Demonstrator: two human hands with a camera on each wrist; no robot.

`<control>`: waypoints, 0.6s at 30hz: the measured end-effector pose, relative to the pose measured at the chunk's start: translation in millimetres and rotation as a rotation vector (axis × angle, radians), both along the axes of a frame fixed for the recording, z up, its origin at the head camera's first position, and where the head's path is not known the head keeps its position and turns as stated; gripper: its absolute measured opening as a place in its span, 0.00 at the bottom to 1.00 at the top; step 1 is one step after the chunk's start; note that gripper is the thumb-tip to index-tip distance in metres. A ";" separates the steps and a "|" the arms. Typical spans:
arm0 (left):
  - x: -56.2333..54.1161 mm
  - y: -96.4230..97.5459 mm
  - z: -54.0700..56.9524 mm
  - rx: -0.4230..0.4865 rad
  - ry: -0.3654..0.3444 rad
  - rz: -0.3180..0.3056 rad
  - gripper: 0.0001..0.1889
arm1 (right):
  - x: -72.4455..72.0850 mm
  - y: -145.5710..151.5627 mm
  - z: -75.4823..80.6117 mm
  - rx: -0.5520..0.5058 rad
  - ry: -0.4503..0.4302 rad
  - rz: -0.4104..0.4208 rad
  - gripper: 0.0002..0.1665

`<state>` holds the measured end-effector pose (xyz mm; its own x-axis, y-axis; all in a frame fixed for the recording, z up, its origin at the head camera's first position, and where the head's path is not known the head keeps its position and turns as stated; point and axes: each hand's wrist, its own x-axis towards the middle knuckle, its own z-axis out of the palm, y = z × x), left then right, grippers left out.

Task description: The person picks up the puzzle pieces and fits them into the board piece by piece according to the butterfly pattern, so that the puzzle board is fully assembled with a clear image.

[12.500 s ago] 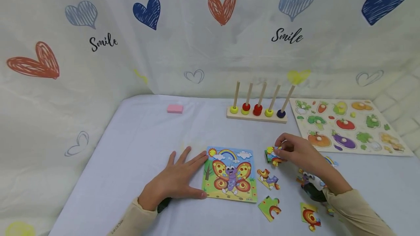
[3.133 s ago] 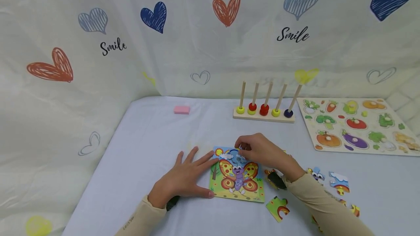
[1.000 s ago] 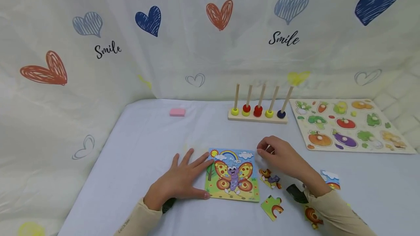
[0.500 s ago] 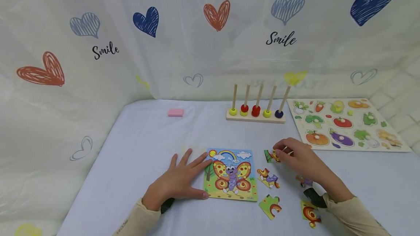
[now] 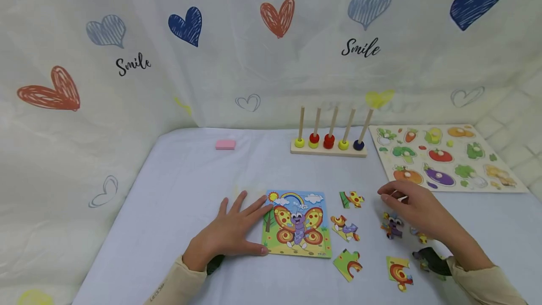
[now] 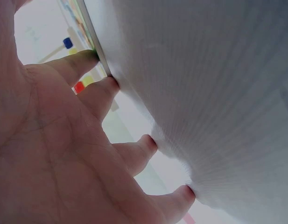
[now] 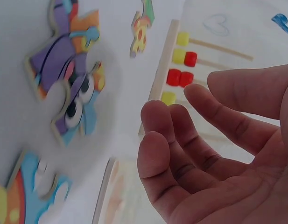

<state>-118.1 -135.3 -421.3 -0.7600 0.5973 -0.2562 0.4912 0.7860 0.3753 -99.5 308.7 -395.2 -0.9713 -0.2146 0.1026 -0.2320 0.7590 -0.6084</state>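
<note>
Square butterfly puzzle board, printed with a purple, yellow-winged butterfly under a rainbow, lay flat on the white tablecloth; tiny print in its lower right corner was too small to read. The person's left hand lay with its fingers straight and spread, the index fingertip and thumb touching the board's left side. Lettering ran along the beige left sleeve, not clear enough to read. The right hand had its fingers loosely bent, thumb apart, with nothing between them, near a purple jigsaw piece with big white eyes. Just right of the board, in a column, lay a green, red and yellow piece, an orange and purple piece, and a green piece with a red-orange arc. Farther back stood a wooden bead counter with five pegs, between a small pink block and a cream vegetable board with knobs. The white backdrop, patterned with hearts, twice read "Smile" in black script.
</note>
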 end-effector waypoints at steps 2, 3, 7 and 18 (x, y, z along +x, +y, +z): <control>-0.5 0.6 -0.6 -0.002 0.008 -0.003 0.52 | 3.7 6.7 -0.4 0.006 -0.013 -0.024 0.07; -0.7 1.0 -1.1 -0.006 0.011 -0.004 0.52 | 5.4 10.0 -0.7 0.016 -0.019 -0.036 0.07; -0.5 0.3 -1.2 -0.001 0.013 0.001 0.52 | 9.2 20.5 -1.2 0.050 -0.039 -0.059 0.08; -0.5 0.9 -0.5 -0.003 0.010 0.004 0.52 | 19.5 46.1 -4.2 0.135 -0.090 -0.096 0.09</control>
